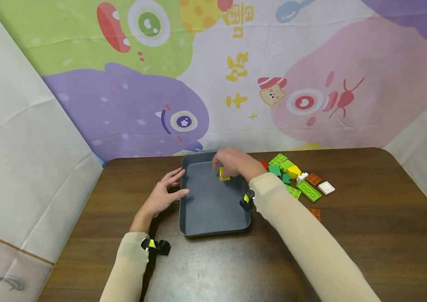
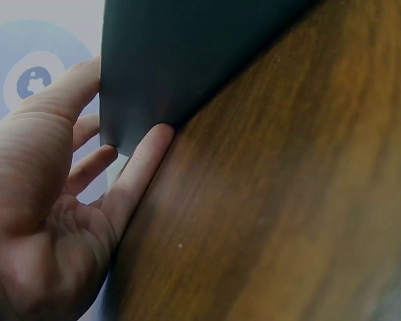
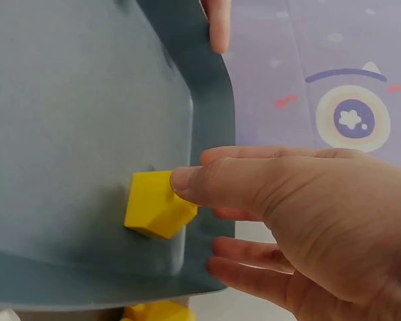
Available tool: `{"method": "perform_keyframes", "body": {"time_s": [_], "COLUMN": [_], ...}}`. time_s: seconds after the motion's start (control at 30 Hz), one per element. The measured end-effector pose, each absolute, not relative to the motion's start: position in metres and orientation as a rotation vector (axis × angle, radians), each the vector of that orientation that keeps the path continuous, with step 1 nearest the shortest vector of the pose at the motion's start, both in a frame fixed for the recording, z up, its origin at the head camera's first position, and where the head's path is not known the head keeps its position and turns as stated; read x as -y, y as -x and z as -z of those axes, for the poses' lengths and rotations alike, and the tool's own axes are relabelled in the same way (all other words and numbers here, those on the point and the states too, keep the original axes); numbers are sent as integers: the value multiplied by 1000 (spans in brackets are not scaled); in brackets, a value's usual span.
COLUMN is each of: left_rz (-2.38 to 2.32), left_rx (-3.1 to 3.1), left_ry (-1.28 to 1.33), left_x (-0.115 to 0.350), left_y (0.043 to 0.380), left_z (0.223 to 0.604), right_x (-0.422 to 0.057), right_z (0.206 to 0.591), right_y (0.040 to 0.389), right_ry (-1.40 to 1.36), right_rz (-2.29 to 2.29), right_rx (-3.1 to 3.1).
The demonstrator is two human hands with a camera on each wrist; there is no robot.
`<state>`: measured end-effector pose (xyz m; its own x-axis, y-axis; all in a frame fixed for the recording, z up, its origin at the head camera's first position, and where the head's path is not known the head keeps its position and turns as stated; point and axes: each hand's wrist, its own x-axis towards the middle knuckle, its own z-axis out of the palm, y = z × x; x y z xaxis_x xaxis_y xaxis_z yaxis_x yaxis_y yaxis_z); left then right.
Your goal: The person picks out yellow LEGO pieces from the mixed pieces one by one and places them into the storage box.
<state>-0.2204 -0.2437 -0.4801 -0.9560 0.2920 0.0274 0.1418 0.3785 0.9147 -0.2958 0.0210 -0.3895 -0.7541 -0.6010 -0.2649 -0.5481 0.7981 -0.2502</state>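
A dark grey tray point(image 1: 213, 214) lies on the table. My left hand point(image 1: 164, 193) holds its left side, the thumb lapping over the rim and the other fingers along the outer wall. In the left wrist view, one finger of that hand point(image 2: 47, 194) lies against the outer wall point(image 2: 154, 67), low by the tabletop. My right hand point(image 1: 236, 162) reaches over the tray's far right part and pinches a yellow toy brick point(image 1: 224, 175). The right wrist view shows the thumb on the brick's point(image 3: 150, 200) side, close to the tray wall point(image 3: 210, 127); the opposing fingertips are partly hidden.
Several loose toy bricks lie right of the tray, among them a long green brick point(image 1: 308, 191), a brown brick point(image 1: 313, 180), a white brick point(image 1: 326, 188) and a yellow brick point(image 1: 294, 171). My right forearm hides part of the pile. A printed cloth point(image 1: 236, 126) hangs behind the table.
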Motion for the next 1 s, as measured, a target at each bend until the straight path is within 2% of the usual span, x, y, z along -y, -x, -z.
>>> {"method": "perform_keyframes", "body": {"time_s": [1.0], "left_rz": [-1589], "left_rx": [-2518], "left_ry": [-403], "left_x": [247], "left_y": [222], "left_z": [483], "right_x": [-34], "right_z": [371], "right_y": [298], "right_ry": [888], "right_rz": [257], "right_rx": [-2684]}}
